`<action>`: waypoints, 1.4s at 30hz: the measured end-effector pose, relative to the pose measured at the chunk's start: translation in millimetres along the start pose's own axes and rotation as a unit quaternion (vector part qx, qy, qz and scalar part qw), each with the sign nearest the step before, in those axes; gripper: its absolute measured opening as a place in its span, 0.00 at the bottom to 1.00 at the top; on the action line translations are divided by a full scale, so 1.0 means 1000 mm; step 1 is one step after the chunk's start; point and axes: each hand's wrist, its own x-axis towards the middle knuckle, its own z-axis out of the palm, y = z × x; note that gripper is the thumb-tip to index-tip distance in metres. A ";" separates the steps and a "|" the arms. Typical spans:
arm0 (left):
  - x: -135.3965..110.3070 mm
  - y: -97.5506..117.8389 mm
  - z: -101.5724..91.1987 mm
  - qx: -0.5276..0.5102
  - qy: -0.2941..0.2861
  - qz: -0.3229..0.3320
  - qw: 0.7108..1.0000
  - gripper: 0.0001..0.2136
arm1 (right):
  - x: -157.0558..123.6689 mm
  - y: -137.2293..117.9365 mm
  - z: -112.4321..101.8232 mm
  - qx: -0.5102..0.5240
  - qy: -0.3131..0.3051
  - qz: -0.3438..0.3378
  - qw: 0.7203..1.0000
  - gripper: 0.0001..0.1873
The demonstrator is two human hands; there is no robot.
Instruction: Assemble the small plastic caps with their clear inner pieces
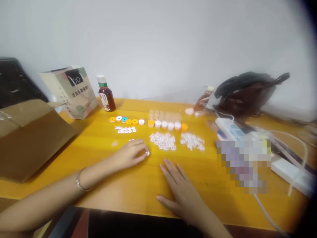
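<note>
My left hand pinches a small white plastic piece between thumb and fingers, just over the table. My right hand lies flat on the wood, its fingers spread and nothing in it. Beyond my hands are two heaps of white openwork plastic pieces, a larger heap and a smaller heap. Small white round pieces lie in rows past my left hand. Behind them runs a line of orange, white and teal round caps. Clear containers stand in a row with more caps before them.
An open cardboard box and a paper bag stand at the left. A dark bottle is near the wall; another bottle leans near a dark bag. Power strips and cables lie at the right.
</note>
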 end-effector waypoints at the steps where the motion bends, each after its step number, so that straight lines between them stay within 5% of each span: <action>1: 0.002 0.004 0.007 -0.001 -0.008 0.008 1.000 0.05 | 0.000 0.000 0.000 0.000 0.003 0.000 1.000 0.37; 9: 0.001 0.004 0.035 -0.004 -0.005 -0.008 1.000 0.03 | 0.000 0.001 0.002 0.006 0.003 0.002 1.000 0.37; 28: -0.003 0.014 0.027 -0.012 0.018 -0.017 1.000 0.06 | 0.000 0.002 0.003 0.010 -0.003 0.009 1.000 0.37; 32: 0.000 -0.022 -0.011 0.038 0.142 -0.018 0.989 0.07 | -0.001 0.002 0.003 0.007 -0.009 0.006 1.000 0.37; 35: -0.002 -0.076 -0.048 0.082 0.250 -0.141 0.954 0.10 | -0.001 0.003 0.004 0.005 -0.009 0.001 1.000 0.36; 38: -0.011 -0.129 -0.071 0.126 0.207 -0.272 0.931 0.12 | -0.002 0.003 0.005 0.004 0.001 -0.001 1.000 0.36; 42: -0.018 -0.169 -0.070 0.154 0.160 -0.312 0.924 0.20 | -0.002 0.003 0.004 0.007 0.003 -0.002 1.000 0.35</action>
